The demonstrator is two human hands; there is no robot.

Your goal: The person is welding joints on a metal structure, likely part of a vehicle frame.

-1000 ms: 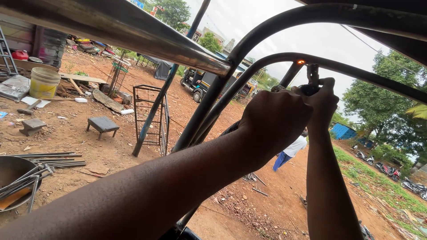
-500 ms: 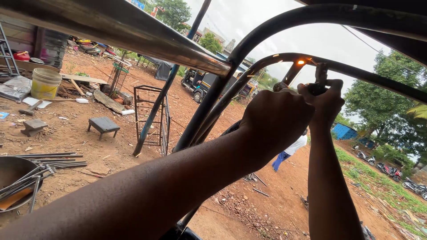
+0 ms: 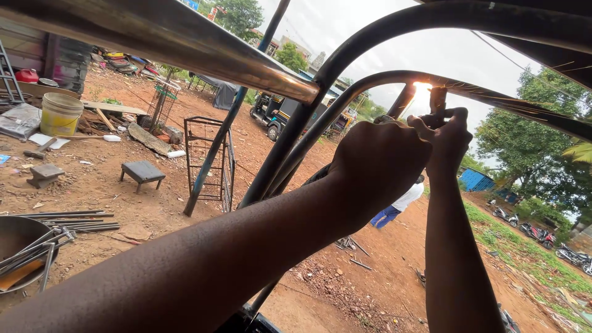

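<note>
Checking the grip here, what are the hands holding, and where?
Both hands, left hand and right hand, grip a dark tool, hold point hidden, against the curved metal tube.

A dark tool (image 3: 436,105) stands upright at one o'clock, sparking bright orange against the curved metal tube (image 3: 370,83).

Red dirt ground (image 3: 265,160) is carrying a small grey stool (image 3: 142,172), a yellow bucket (image 3: 60,114), loose metal rods (image 3: 68,216) and a wire frame (image 3: 209,160) standing upright.
</note>
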